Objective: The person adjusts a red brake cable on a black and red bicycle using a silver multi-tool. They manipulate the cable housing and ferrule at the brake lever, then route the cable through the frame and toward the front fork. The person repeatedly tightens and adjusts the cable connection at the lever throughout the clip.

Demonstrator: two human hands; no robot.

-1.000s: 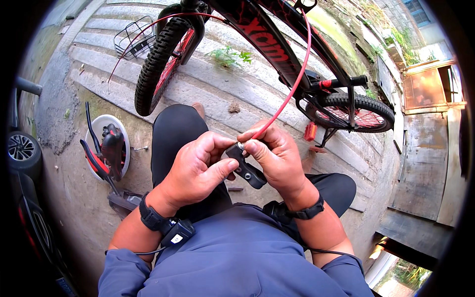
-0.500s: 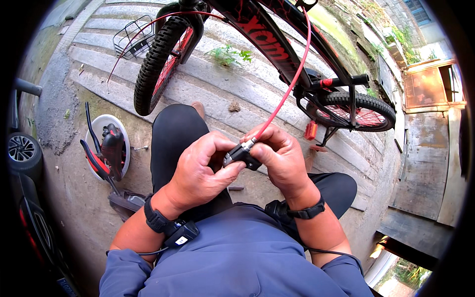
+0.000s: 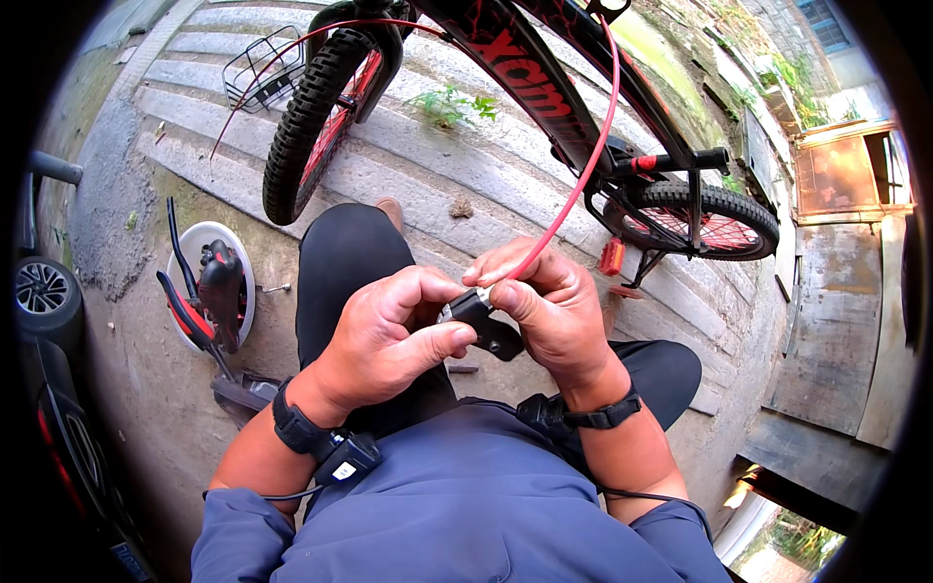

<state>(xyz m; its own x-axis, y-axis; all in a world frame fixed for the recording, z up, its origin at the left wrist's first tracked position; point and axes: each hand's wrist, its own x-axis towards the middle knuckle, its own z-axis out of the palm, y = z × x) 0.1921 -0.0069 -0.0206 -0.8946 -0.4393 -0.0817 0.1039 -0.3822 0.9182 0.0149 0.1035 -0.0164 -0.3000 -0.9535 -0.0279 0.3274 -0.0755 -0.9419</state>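
Note:
Between both hands, above my lap, is a small black bicycle cable part (image 3: pixel 492 333) with a silver collar; its exact kind is unclear. My left hand (image 3: pixel 394 330) closes on its left end with thumb and fingers. The end of a red cable housing (image 3: pixel 573 194) meets the silver collar, and my right hand (image 3: pixel 556 313) pinches there. The fingers partly cover this joint. From it, the housing curves up toward the bicycle frame (image 3: pixel 530 83), which is black with red marks.
Ahead stand the bicycle's front wheel (image 3: pixel 316 126) and rear wheel (image 3: pixel 702 222), with a red pedal (image 3: pixel 610 257). A wire basket (image 3: pixel 277 89) lies beyond. At left, a white basin (image 3: pixel 252 291) holds a saddle (image 3: pixel 222 291) and curved pieces; a bolt-like piece (image 3: pixel 277 288) lies beside it.
The black part has turned in my hands, so its broad end now points down and to the right. The red housing has shifted slightly right. Both hands keep their hold.

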